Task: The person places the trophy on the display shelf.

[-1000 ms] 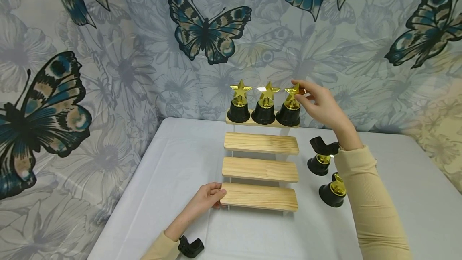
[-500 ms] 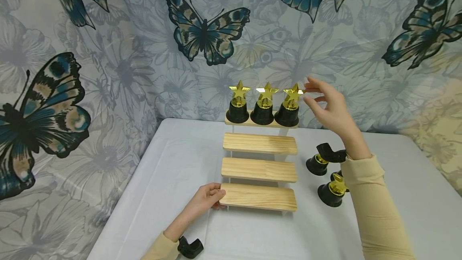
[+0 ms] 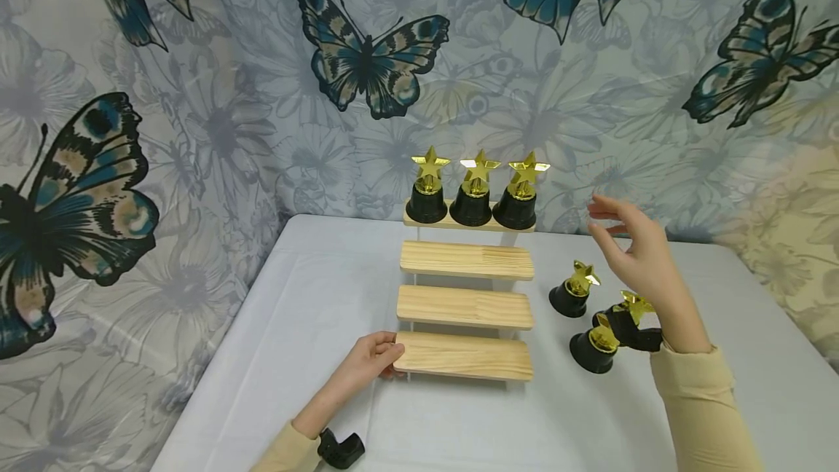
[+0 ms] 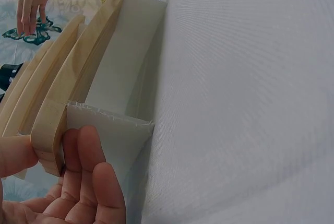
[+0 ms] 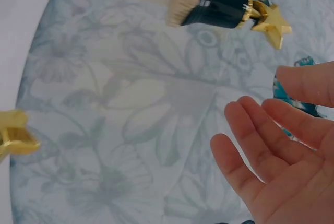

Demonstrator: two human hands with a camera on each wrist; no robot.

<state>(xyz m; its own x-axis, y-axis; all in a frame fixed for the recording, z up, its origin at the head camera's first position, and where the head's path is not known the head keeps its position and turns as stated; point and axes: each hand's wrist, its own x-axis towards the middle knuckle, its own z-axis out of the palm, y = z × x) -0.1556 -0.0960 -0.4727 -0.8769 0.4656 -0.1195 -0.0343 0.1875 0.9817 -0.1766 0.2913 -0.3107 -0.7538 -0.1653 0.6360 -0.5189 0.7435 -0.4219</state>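
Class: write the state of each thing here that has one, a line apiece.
Four-tier pale wooden stand: upright.
Three black-and-gold star trophies on top plank: upright.
White tablecloth: lightly creased.
Three matching trophies on it: two upright, one partly hidden, uncertain.
Bare left hand: gripping the bottom plank's end.
Bare right hand: raised, holding nothing.

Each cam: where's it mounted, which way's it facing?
Head: worn on the head, facing forward and down at the tiered stand; left hand, right hand and sleeves show.
Left wrist: worn there, looking along the stand and tablecloth; left fingers pinch the bottom board; right hand top left.
Right wrist: worn there, facing the patterned backdrop and trophies; right hand shows, holding nothing.
Head and right wrist share trophies and backdrop.
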